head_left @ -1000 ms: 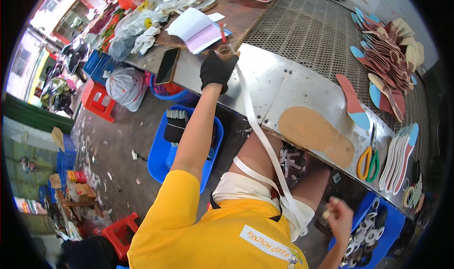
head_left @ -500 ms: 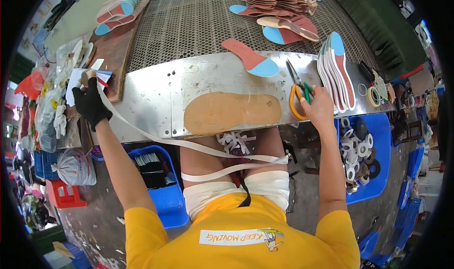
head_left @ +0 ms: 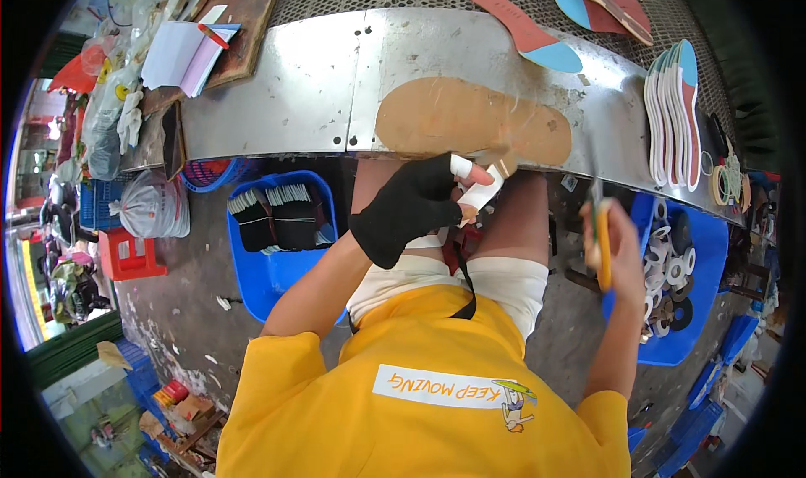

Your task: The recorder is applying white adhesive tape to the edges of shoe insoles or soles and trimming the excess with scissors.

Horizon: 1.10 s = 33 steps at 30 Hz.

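My left hand (head_left: 411, 205), in a black fingerless glove with white wrap on one finger, pinches a white strip (head_left: 482, 194) over my lap at the bench's front edge. A small tan piece (head_left: 505, 165) shows at the strip's upper end. To its right, my right hand (head_left: 620, 243) is closed round scissors (head_left: 604, 247) with orange and green handles. Their blades point up and away, blurred by motion, apart from the strip. Just beyond my left hand, a brown sole-shaped sheet (head_left: 470, 123) lies on the metal bench top (head_left: 277, 91).
A red and blue insole (head_left: 529, 34) lies farther back, with an insole stack (head_left: 672, 117) at the right. Blue bins stand below: the left bin (head_left: 281, 289) holds black bundles, the right bin (head_left: 703, 310) tape rolls. A red stool (head_left: 130, 255) is at far left.
My right hand has lifted the scissors off the bench and brought them nearer. My left hand has moved from the left-hand papers to my lap with the strip. The view has shifted.
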### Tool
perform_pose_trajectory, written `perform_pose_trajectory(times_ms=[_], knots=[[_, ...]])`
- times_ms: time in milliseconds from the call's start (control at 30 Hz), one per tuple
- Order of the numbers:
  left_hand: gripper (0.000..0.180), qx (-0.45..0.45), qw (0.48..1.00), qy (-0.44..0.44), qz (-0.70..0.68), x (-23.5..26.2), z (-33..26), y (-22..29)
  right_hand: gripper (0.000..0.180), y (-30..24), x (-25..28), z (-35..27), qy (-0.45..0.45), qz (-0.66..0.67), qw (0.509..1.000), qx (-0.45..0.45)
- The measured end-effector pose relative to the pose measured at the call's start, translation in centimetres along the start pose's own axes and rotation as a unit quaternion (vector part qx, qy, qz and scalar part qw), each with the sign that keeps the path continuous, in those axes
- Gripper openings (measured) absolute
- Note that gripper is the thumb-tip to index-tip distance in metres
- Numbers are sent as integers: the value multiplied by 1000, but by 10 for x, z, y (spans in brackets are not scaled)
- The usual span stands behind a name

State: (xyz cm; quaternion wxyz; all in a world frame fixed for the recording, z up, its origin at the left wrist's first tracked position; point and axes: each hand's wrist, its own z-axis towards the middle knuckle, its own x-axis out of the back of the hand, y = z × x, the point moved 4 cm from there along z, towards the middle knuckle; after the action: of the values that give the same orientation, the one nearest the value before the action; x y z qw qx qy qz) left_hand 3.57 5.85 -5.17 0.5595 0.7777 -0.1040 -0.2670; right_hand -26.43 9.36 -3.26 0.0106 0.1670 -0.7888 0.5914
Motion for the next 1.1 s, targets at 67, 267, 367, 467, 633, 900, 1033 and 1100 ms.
perform_pose_trajectory(times_ms=[67, 267, 367, 467, 633, 900, 1033, 1100], knots=[[42, 6, 999, 4, 31, 2, 0, -1, 52, 19, -25, -28, -72, 81, 991, -79], [55, 34, 999, 9, 0, -1, -3, -10, 50, 39, -56, -46, -131, 61, 984, -104], [60, 53, 998, -13, -2, -4, -2, -14, 44, 39, -61, -40, -135, 48, 987, -78], [57, 38, 999, -14, 25, -5, 1, -23, 40, 41, -65, -34, -139, 35, 988, -60], [62, 53, 990, -31, 126, -8, 4, -24, 36, 44, -69, -30, -127, 27, 989, -65], [70, 30, 968, 1, 249, -8, 3, -29, 38, 39, -21, -26, 20, 90, 992, -83], [71, 3, 982, 5, 191, -19, 4, -15, 43, -4, 19, -5, 107, -188, 976, -23], [62, -22, 985, 12, 174, -24, 1, -2, 42, -18, 28, -2, 125, -297, 947, -7]])
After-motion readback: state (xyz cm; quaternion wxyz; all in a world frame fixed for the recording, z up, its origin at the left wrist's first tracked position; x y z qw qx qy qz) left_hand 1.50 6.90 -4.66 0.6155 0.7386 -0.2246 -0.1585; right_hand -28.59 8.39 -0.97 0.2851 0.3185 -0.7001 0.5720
